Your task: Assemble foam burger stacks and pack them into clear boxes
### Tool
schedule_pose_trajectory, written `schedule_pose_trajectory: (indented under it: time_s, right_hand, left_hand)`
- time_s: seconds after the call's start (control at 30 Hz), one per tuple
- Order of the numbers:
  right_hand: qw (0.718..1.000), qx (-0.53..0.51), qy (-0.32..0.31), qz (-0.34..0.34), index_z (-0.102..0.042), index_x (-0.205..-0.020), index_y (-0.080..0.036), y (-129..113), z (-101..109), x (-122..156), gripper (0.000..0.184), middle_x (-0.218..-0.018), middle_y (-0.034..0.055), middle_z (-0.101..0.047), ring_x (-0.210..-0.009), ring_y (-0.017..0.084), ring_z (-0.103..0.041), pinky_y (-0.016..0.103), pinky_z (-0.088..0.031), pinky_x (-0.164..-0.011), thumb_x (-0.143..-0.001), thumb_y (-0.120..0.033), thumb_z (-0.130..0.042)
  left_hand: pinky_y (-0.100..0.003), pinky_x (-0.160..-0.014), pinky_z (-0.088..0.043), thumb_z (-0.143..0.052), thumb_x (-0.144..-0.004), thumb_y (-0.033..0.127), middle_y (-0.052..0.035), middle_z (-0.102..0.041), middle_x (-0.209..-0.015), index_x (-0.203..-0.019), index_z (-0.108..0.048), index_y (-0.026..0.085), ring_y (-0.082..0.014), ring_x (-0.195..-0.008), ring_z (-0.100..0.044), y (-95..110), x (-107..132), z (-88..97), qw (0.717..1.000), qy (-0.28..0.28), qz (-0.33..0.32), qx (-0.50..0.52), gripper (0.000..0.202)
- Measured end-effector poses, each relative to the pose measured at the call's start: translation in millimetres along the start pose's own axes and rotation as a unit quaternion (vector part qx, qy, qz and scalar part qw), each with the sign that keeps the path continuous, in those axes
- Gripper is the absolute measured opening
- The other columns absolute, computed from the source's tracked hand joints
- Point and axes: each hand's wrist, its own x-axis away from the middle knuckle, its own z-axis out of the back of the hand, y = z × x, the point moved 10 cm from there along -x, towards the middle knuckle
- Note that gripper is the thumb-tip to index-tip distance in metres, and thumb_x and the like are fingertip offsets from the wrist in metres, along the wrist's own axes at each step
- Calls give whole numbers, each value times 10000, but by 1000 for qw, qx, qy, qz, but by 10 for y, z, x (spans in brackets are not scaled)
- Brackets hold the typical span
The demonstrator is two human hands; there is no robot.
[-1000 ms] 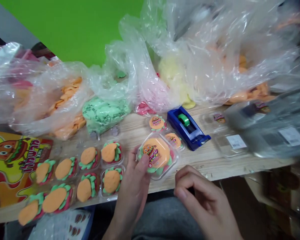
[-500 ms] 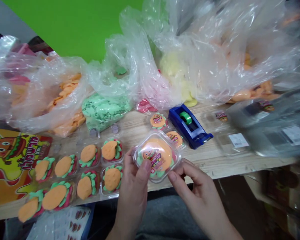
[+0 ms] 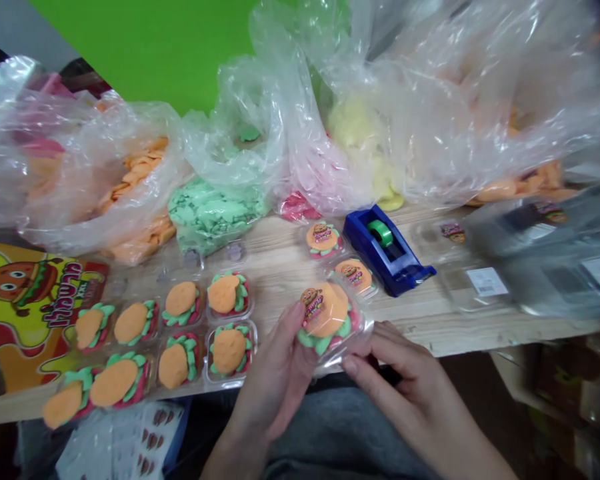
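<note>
The left hand (image 3: 280, 367) holds a clear plastic box (image 3: 359, 333) tilted above the near edge of the surface (image 3: 275, 260), its grip closed around the left side with the thumb pressed near the lid. The right hand (image 3: 405, 380) has its grip pinching the box's near right corner between thumb and bent fingers. Inside sits a burger-shaped sweet (image 3: 334, 315), with a smooth, rounded orange top over frilly green and reddish layers; a glossy printed sticker (image 3: 312, 305) shows over it. Just beyond, two more stickered burgers, an upper one (image 3: 323, 239) and a lower one (image 3: 355, 275), sit in see-through boxes beside a hard blue tape dispenser (image 3: 407, 279) carrying a green roll (image 3: 381, 233). The surface is pale, streaky wood. To the left, eight soft-looking burgers (image 3: 177, 363) stand in two uneven rows in shallow clear trays, next to a flat, bright printed card (image 3: 30, 320). Along the back slump thin, crinkled plastic bags (image 3: 275, 127), shiny with folds, full of flat orange pieces (image 3: 137, 177), leafy green pieces (image 3: 217, 207), pink pieces (image 3: 315, 177) and yellow pieces (image 3: 353, 127).
</note>
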Motion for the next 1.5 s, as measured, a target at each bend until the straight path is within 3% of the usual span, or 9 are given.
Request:
schedule_pose_trajectory:
  time_s: [0.27,0.63,0.73,0.83,0.97,1.17,1.37,1.43,1.5]
  right_hand:
    - [997,48,-29,59,-661,-851,-249,-42,-109,-13,101,-821,-4,-687,-768,166,-614,295,-443,-702,-862,-216,-566]
    - [994,11,-51,-98,-632,-734,-219,327,-227,-1,237,-718,2,-657,-694,177,-615,294,-468,-645,-880,-363,-514]
    - [993,53,46,-91,-557,-797,-218,351,-96,1,183,-732,8,-595,-655,179,-581,310,-482,-608,-834,-397,-572]
    - [979,110,169,26,-437,-1134,-245,117,77,29,392,-1163,92,-486,-1054,240,-536,386,-477,-867,-798,-303,-631]
    - [995,46,63,65,-257,-1338,-345,66,-107,-62,671,-1452,46,-237,-1369,227,-234,398,-325,-1082,-793,-164,-605]
    - [998,-25,-24,49,-307,-1319,-355,59,-220,-113,643,-1448,-1,-305,-1375,184,-229,393,-249,-1127,-790,-118,-585]
    - [990,-5,133,50,-546,-1157,-285,206,-7,-175,313,-1291,23,-540,-1241,148,-453,353,-319,-1086,-921,-141,-400]
    - [985,0,168,21,-518,-1211,-271,327,19,-177,319,-1289,48,-540,-1221,171,-473,376,-334,-1072,-918,-183,-431]
    - [988,-20,151,-3,-496,-1237,-266,431,-73,-185,331,-1262,68,-553,-1173,197,-518,394,-385,-1026,-909,-240,-459]
  left_hand:
    - [-276,-760,-487,-435,-913,335,-78,-698,-1000,-1041,-651,146,-202,-931,-634,-208,-28,47,995,-28,61,80,314]
    - [-242,-594,-459,-446,-909,341,-59,-686,-846,-966,-650,148,-144,-693,-597,-157,-25,135,999,0,41,34,286]
    - [-243,-576,-461,-468,-899,334,-56,-677,-817,-965,-648,147,-145,-678,-600,-133,-20,178,999,7,39,21,267]
    - [-225,-533,-447,-464,-899,341,-41,-665,-771,-964,-650,154,-124,-615,-588,-208,-23,189,996,-4,81,46,272]
    - [-221,-519,-449,-449,-884,395,-21,-622,-658,-873,-661,129,-99,-520,-554,-423,33,79,973,-44,189,124,340]
    - [-238,-516,-464,-432,-874,422,-17,-610,-691,-867,-654,143,-108,-526,-560,-469,97,5,964,-63,204,159,357]
    - [-252,-629,-484,-559,-835,350,-52,-654,-946,-1032,-594,190,-169,-790,-617,122,-139,372,997,31,-21,-64,256]
    - [-278,-732,-486,-621,-796,333,-73,-622,-1096,-1150,-533,199,-202,-918,-610,545,-199,488,956,102,-160,-224,388]
    - [-312,-828,-466,-625,-791,348,-105,-594,-1170,-1267,-453,182,-232,-1006,-591,896,-232,451,852,156,-269,-421,532]
